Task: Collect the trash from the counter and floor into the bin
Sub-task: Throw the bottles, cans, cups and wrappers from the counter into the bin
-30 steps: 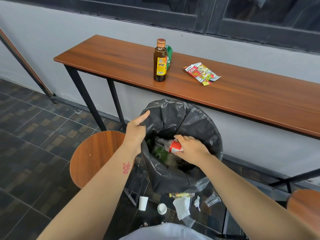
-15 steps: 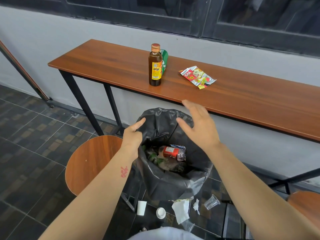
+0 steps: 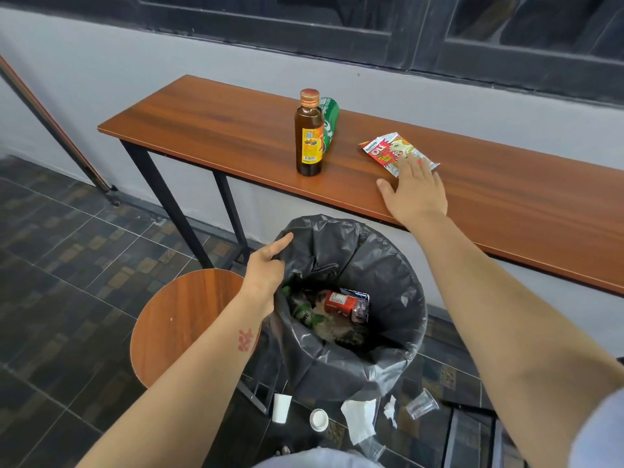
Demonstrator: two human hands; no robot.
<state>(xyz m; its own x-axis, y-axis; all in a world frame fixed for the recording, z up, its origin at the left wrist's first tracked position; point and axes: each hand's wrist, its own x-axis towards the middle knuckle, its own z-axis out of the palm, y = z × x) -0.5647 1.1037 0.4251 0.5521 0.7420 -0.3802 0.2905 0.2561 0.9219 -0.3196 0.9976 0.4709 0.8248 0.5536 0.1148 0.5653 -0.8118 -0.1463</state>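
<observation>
Two grips: right grip [image 3: 417, 194], flat-fingered, overlaps the snack wrapper [image 3: 388, 148] at its near edge; left grip [image 3: 265, 273] pinches bin liner [image 3: 354, 251].

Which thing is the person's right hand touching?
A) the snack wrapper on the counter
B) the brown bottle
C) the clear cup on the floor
A: the right hand lies flat on the snack wrapper on the counter, apart from the brown bottle; the left hand grips the bin bag.
</observation>
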